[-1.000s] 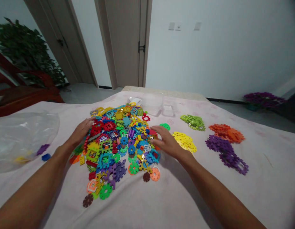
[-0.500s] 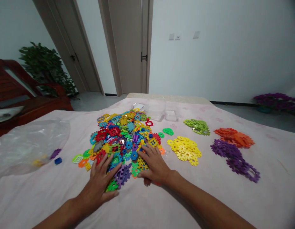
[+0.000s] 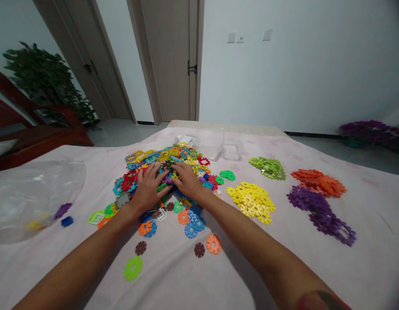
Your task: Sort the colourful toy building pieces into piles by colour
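Note:
A heaped pile of mixed plastic interlocking pieces (image 3: 157, 155) in many colours lies in front of me. My left hand (image 3: 149, 187) rests on the pile's near side, fingers apart and pressed against the pieces. Opposite it, my right hand (image 3: 186, 180) lies on the pile with its fingers spread and pointing inward. A clump of pieces sits between both hands; the fingertips are partly hidden in it. Closer to me are loose discs: a lime green disc (image 3: 133, 268), an orange disc (image 3: 213, 244), a brown disc (image 3: 199, 249) and a blue disc (image 3: 191, 230).
Sorted piles lie to the right: yellow pieces (image 3: 251, 202), lime pieces (image 3: 267, 168), orange pieces (image 3: 319, 182) and purple pieces (image 3: 307, 200). Clear plastic trays (image 3: 232, 150) stand behind the heap. A clear plastic bag (image 3: 34, 189) and a blue block (image 3: 67, 221) are at left.
Both hands have moved forward and closer together, pushing pieces away from me onto the heap. Several discs now show on the cloth at the near side.

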`<state>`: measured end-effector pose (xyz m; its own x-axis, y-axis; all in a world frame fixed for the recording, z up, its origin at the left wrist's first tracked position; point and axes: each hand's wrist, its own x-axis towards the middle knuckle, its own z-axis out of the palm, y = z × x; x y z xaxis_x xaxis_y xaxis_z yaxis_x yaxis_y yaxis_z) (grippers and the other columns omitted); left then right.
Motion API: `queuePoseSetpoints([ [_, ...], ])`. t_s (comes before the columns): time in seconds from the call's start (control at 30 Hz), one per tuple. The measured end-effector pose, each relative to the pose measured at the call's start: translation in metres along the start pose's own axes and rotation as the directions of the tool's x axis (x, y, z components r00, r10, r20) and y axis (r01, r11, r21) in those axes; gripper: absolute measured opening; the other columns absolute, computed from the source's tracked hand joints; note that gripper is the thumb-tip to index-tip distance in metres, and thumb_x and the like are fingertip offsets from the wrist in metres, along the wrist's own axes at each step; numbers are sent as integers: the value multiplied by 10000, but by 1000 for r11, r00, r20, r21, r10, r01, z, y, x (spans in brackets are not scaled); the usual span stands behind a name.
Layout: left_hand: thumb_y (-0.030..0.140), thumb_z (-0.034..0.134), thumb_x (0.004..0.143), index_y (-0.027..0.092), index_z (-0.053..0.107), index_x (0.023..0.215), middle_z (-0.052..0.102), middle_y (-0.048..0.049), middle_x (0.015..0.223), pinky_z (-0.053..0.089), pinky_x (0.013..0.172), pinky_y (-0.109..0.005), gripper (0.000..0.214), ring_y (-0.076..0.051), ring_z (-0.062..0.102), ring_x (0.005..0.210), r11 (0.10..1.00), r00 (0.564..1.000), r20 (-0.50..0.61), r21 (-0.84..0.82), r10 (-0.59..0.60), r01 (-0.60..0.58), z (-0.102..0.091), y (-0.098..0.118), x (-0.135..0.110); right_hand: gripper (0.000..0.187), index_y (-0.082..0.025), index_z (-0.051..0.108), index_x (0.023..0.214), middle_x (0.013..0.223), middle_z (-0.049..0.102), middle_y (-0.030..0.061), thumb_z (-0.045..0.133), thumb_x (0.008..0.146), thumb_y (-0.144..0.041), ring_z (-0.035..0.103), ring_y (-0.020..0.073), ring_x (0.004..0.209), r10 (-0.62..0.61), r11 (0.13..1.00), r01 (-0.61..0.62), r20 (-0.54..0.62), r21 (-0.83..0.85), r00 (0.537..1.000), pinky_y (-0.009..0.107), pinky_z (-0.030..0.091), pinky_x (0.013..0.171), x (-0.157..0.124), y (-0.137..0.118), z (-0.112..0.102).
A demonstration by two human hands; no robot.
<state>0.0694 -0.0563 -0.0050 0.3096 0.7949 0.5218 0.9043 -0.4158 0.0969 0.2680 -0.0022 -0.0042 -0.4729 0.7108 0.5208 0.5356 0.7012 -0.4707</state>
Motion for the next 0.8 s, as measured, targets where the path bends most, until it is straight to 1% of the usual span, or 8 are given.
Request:
queuePoseSetpoints([
  [0.1, 442, 601, 935, 202, 742, 1192, 627, -153, 1419, 376, 1162, -527, 379, -320, 546, 1342, 989, 994, -19, -99, -110, 108, -4, -19, 26, 470, -129, 598, 1364, 1431, 557, 198, 691, 919, -244, 477, 290, 1371, 59, 998, -58, -41, 30, 997, 483, 365, 1180, 16, 3, -8],
  [0.23, 485, 649, 887, 204, 745, 1183, 719, -111, 1270, 462, 1091, -434, 419, -286, 642, 1203, 920, 933, -111, -243, -343, 309, -18, -39, 37, 291, -196, 684, 1220, 1275, 659, 114, 651, 931, -180, 565, 248, 1233, 28, 999, -24, -96, 46, 995, 434, 430, 1099, -5, -9, -30],
  [0.3, 511, 642, 879, 217, 742, 1197, 734, -91, 1243, 481, 1061, -414, 444, -274, 660, 1163, 852, 864, -146, -308, -481, 423, -25, -50, 32, 165, -211, 735, 1056, 1056, 706, 69, 625, 943, -162, 617, 223, 1066, -4, 1000, 4, -11, 14, 1000, 379, 481, 982, -28, -20, -37],
  [0.37, 525, 613, 888, 211, 739, 1209, 746, -86, 1212, 498, 1030, -393, 466, -260, 674, 1127, 762, 776, -152, -376, -612, 528, -27, -63, 20, 151, -221, 750, 940, 920, 692, 45, 615, 945, -154, 624, 209, 962, -22, 997, 31, 143, -67, 990, 331, 492, 870, -50, -32, -41],
  [0.47, 537, 596, 882, 205, 739, 1218, 757, -89, 1169, 509, 1002, -404, 493, -267, 687, 1082, 616, 619, -141, -403, -773, 677, -21, -86, -2, 122, -225, 750, 885, 929, 679, 51, 639, 932, -207, 624, 220, 918, 21, 969, 60, 322, -239, 946, 310, 485, 758, -69, -48, -39],
  [0.57, 563, 597, 859, 209, 755, 1206, 754, -107, 1178, 499, 1005, -463, 520, -319, 678, 1098, 484, 481, -101, -346, -871, 804, -8, -108, -21, 108, -217, 749, 916, 1008, 678, 76, 649, 924, -257, 633, 239, 917, 94, 930, 63, 398, -363, 913, 312, 484, 702, -68, -58, -36],
  [0.63, 588, 578, 857, 195, 753, 1210, 755, -113, 1180, 499, 1006, -452, 557, -323, 674, 1111, 442, 464, -30, -368, -885, 819, 1, -119, -28, 114, -213, 746, 939, 1034, 677, 86, 638, 923, -243, 640, 245, 919, 126, 917, 59, 425, -395, 896, 314, 489, 693, -62, -63, -35],
  [0.8, 589, 555, 854, 182, 747, 1217, 761, -94, 1186, 498, 1015, -398, 578, -290, 677, 1102, 456, 536, 82, -430, -840, 779, 10, -132, -31, 199, -213, 710, 1033, 1107, 671, 81, 741, 838, -237, 643, 242, 971, 156, 933, 14, 440, -359, 884, 305, 487, 724, -54, -65, -38],
])
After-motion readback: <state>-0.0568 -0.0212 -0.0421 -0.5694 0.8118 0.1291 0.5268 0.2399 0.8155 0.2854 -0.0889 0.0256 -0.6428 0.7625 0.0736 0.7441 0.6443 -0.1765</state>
